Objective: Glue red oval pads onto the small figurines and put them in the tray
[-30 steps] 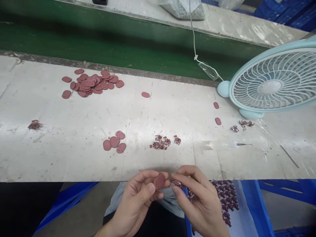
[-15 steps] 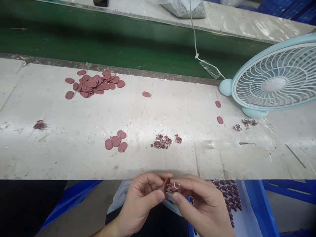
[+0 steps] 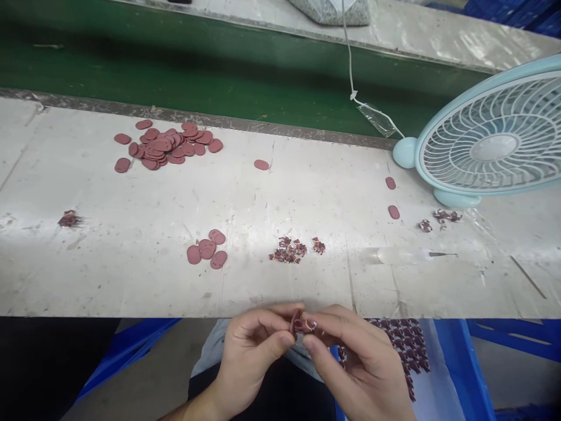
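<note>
My left hand [image 3: 258, 348] pinches a reddish-brown oval disc [image 3: 295, 321] on edge between thumb and fingers. Facing it, my right hand [image 3: 357, 351] grips a small dark red figure [image 3: 308, 325] with a pale orange band, its side against the disc. Both hands are just off the table's front edge, above my lap. On the table beyond them lie a cluster of similar small figures [image 3: 287, 251] and, to the left, several oval discs [image 3: 207, 249] with small holes. Fingers hide part of what I hold.
A larger disc heap [image 3: 162, 146] lies at the back left. A light blue fan [image 3: 491, 134] stands at the right, near a clear bottle with a thin metal tip [image 3: 403, 255]. Below right, a blue crate [image 3: 475, 374] holds rows of dark red figures. A green channel [image 3: 197, 76] runs behind.
The disc and the small figure are closer together, and the disc has turned slightly. Both hands keep their grip. The whole view has shifted a little.
</note>
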### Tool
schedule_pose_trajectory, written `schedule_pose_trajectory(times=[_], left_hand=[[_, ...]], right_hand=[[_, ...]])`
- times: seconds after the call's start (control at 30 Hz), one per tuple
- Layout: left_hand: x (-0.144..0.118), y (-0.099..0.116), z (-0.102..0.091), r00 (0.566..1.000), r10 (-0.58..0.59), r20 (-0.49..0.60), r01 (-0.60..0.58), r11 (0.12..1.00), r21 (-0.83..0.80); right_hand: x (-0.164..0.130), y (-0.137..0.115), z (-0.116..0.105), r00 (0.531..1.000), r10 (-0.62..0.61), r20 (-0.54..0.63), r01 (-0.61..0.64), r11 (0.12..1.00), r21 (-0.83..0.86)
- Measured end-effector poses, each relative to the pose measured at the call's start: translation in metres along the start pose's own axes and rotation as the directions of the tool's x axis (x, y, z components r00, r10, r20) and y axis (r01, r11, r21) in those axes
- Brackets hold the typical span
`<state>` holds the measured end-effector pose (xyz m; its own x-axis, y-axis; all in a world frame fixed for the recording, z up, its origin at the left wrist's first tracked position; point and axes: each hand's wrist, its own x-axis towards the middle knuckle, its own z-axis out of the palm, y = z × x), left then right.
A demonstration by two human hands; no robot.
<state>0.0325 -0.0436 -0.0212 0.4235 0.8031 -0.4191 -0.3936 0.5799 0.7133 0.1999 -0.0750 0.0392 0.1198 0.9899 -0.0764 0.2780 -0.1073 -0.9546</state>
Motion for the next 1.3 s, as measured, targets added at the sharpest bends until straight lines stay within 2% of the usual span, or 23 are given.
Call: schedule_pose_trajectory(times=[0.1, 0.2, 0.37, 0.53, 0.83, 1.3], left_hand=[[0.001, -0.001, 0.001, 1.000, -0.005, -0.008, 0.005, 1.000, -0.015], [0.000, -0.002, 0.002, 1.000, 0.001, -0.014, -0.001, 1.000, -0.028], [-0.002, 0.000, 0.001, 0.999, 0.030, 0.027, -0.030, 0.999, -0.016], [-0.001, 0.001, 0.001, 0.999, 0.029, -0.012, -0.029, 0.999, 0.014], [-0.001, 0.005, -0.001, 0.999, 0.041, -0.018, -0.040, 0.999, 0.033], [-0.002, 0.010, 0.004, 0.996, 0.074, -0.043, -0.070, 0.993, 0.090]], right_hand=[[-0.003, 0.001, 0.000, 1.000, -0.012, 0.009, 0.012, 1.000, -0.007], [-0.004, 0.003, 0.001, 0.999, 0.034, 0.006, -0.034, 0.999, 0.038], [-0.002, 0.006, 0.004, 0.991, 0.135, 0.015, -0.135, 0.974, 0.184], [-0.001, 0.007, 0.009, 0.979, 0.204, 0.017, -0.198, 0.926, 0.322], [0.000, 0.009, 0.011, 0.967, 0.250, 0.040, -0.245, 0.883, 0.399], [-0.002, 0.012, 0.015, 0.982, 0.188, 0.009, -0.176, 0.899, 0.400]])
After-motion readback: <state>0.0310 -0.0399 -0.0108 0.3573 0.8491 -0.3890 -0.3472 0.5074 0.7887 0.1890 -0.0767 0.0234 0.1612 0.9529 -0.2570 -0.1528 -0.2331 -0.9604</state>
